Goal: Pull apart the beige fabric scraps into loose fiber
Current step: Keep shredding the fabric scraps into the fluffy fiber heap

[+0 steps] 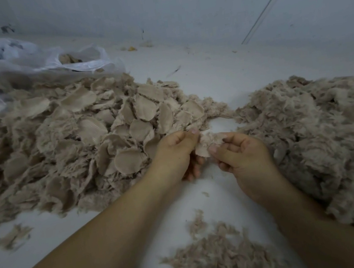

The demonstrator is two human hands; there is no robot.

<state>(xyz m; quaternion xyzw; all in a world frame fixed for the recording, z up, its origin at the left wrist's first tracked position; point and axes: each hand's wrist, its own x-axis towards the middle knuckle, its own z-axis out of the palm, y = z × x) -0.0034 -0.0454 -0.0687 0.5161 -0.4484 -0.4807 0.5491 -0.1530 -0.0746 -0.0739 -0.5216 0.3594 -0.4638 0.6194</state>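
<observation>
Both your hands are pinching one beige scrap [205,144] between them: left hand [173,150] has thumb and curled fingers on its left edge, right hand [241,150] has thumb and forefinger on its right edge. Scrap sits just above the white surface [220,77], in the gap between the two piles, and looks partly frayed on top.

Pile of unpulled scraps [76,138] is on your left, rounded flat pieces stacked and overlapping; your left hand is right at its near edge. Heap of loose fiber [320,127] is on your right, fluffy, and your right wrist lies against its edge. A thin strand of fiber bridges the two piles just beyond your hands.

Smaller patch of fiber [216,255] lies near you between your forearms. Small tuft [13,239] at near left. Clear plastic bag [25,64] lies behind the scrap pile, far left, some beige material visible in its opening.
</observation>
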